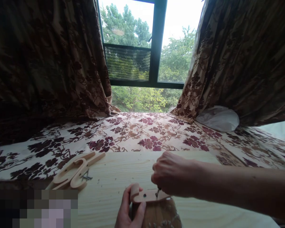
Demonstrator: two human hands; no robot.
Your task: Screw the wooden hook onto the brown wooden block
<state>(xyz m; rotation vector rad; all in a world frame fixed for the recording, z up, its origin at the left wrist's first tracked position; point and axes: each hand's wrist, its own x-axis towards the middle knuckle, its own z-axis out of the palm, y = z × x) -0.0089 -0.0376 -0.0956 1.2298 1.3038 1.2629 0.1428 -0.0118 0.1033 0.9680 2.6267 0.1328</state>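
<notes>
At the bottom centre, my left hand (130, 210) grips the curled end of a pale wooden hook piece (148, 196), thumb in front and fingers behind. The piece lies against the top of a brown wooden block (160, 212). One dark hole or screw head shows in the piece near my thumb. My right hand (165, 174) is closed above the piece's right part, round a tool mostly hidden by the fingers; its thin metal tip (158, 191) points down at a second dark spot on the piece.
More pale wooden hook pieces (72, 171) lie at the left of the light wooden board (109, 193), with several screws (86, 176) beside them. Behind are a floral cloth (130, 129), a white plastic bag (218, 118), curtains (80, 63) and a window (155, 47).
</notes>
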